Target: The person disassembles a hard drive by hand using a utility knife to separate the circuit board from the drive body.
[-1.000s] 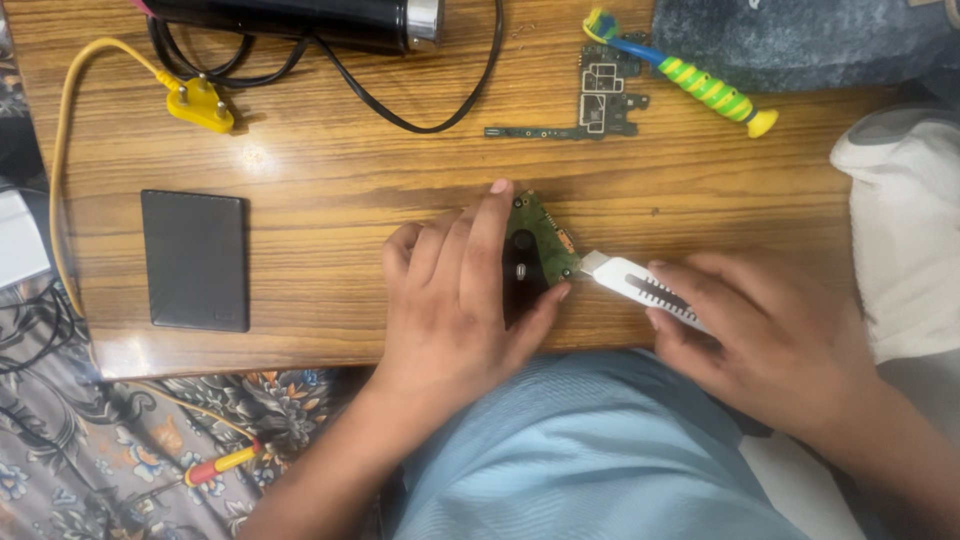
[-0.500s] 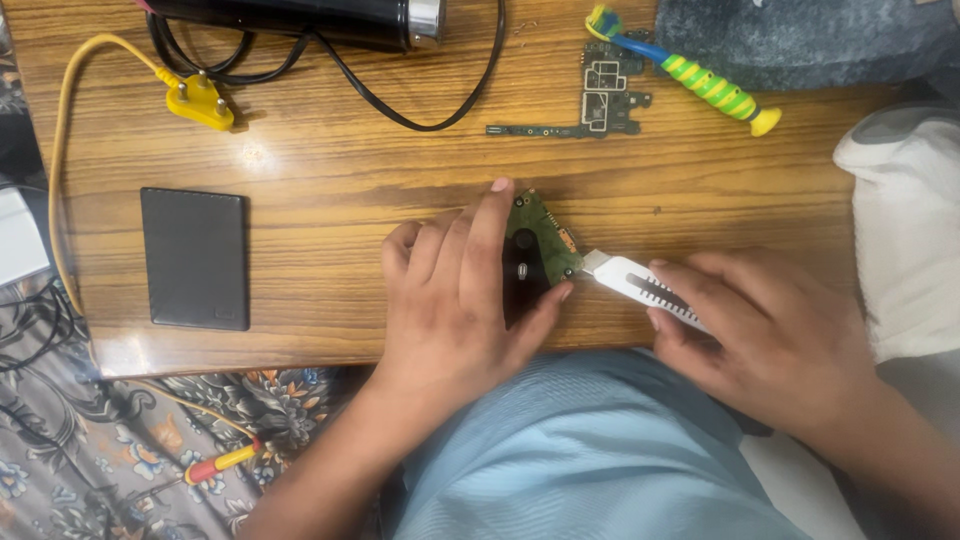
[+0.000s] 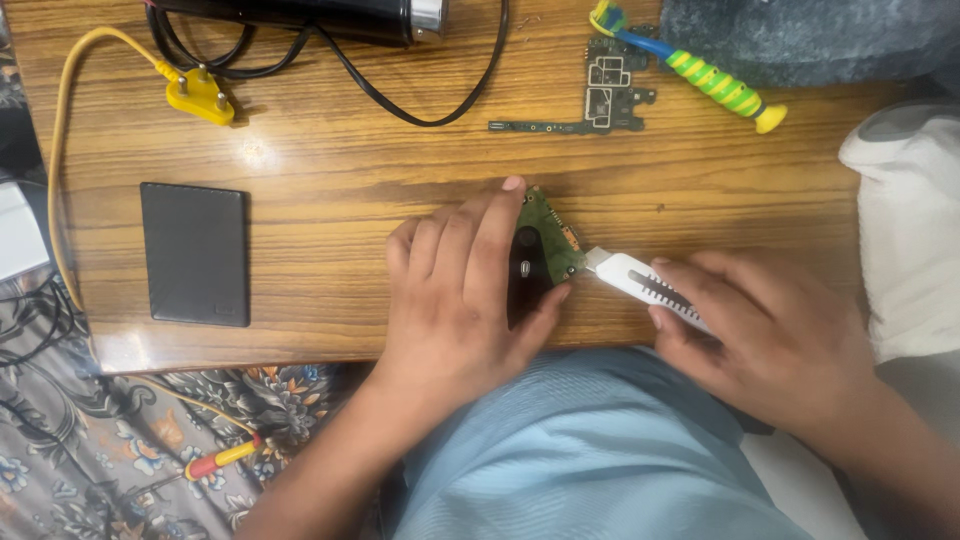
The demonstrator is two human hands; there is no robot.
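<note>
We see almost no change over the last second: our left hand (image 3: 465, 290) still lies flat over the small green circuit board (image 3: 548, 235), fingers together and pressing it onto the wooden counter (image 3: 330, 170), with the thumb hooked under the board's near edge, and our right hand (image 3: 770, 335) is still closed around the white utility knife (image 3: 640, 282), whose tip sits just at the board's right edge. Neither the board nor the knife has shifted in any way we can make out, so we judge this a steady hold, the work at the board's edge continuing without a new stage begun. Whether the blade actually touches the board we cannot tell; the contact point is too small to read. The board lies near the front of the counter, mostly hidden under our fingers, with only its upper right part and a dark round component showing. Farther back, well apart from our hands, a second, bare circuit board (image 3: 605, 95) lies beside a toothbrush (image 3: 700, 72) with a green and yellow handle. A yellow plug (image 3: 200, 97) on its yellow cable and a black cord (image 3: 420, 95) running from a dark cylindrical tool (image 3: 320, 15) sit at the far left, and a black rectangular case (image 3: 195, 253) lies flat to the left of our left hand. Below the counter edge a red and yellow screwdriver (image 3: 222, 460) rests on the patterned floor cloth (image 3: 100, 440).
</note>
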